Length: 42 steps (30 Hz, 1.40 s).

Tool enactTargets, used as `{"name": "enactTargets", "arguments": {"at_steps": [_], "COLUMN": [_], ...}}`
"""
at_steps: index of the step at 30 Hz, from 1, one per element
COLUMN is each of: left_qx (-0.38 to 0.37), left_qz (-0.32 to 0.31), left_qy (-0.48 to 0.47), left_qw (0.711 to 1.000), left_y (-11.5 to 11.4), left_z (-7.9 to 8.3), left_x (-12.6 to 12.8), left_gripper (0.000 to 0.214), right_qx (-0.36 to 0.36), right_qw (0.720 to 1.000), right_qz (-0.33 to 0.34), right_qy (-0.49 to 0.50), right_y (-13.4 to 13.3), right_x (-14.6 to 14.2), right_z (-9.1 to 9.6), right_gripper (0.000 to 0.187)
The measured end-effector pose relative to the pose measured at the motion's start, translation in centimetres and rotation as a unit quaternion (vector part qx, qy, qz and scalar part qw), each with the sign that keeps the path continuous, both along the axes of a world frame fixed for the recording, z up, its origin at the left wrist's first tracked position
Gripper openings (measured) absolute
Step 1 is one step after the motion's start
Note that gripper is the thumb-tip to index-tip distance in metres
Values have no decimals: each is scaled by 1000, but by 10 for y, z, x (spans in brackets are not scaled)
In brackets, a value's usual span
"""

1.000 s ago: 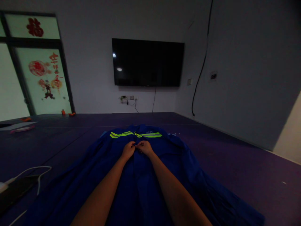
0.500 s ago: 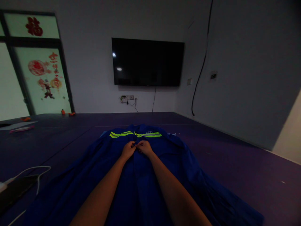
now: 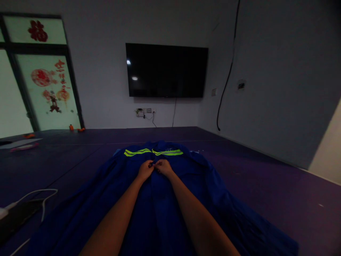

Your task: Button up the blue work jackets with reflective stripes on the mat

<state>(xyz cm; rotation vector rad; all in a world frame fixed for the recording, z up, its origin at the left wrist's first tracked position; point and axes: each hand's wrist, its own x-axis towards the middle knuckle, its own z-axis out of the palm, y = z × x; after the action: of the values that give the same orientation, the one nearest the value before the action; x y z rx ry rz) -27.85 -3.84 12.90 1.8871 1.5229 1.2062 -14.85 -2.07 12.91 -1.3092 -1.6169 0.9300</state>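
A blue work jacket with yellow-green and grey reflective strips across its chest lies spread out, collar at the far end. Both hands meet at its front opening, just below the strips. My left hand pinches the jacket's front edge between thumb and fingers. Close against it, my right hand also has its fingers closed on the front edge. Whether a button or other fastener is between the fingertips is too small and dark to see.
The jacket lies on a dark purple surface. At the left are a dark flat object with a white cable and a pale board. A television hangs on the wall; a black cable dangles at the right.
Both hands stay at the same spot on the jacket front, with only slight finger movement. The camera view has shifted very slightly.
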Motion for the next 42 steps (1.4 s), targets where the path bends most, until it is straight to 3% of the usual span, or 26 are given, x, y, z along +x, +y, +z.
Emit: {"name": "enactTargets", "arguments": {"at_steps": [42], "left_qx": [4], "left_qz": [-28], "left_qy": [2], "left_qw": [1000], "left_y": [0], "left_z": [-1], "left_x": [-1], "left_gripper": [29], "right_qx": [-28], "right_qw": [999], "right_qz": [-15], "right_qy": [34], "right_y": [-1], "right_x": [-2], "right_z": [1], "right_gripper": [18]}}
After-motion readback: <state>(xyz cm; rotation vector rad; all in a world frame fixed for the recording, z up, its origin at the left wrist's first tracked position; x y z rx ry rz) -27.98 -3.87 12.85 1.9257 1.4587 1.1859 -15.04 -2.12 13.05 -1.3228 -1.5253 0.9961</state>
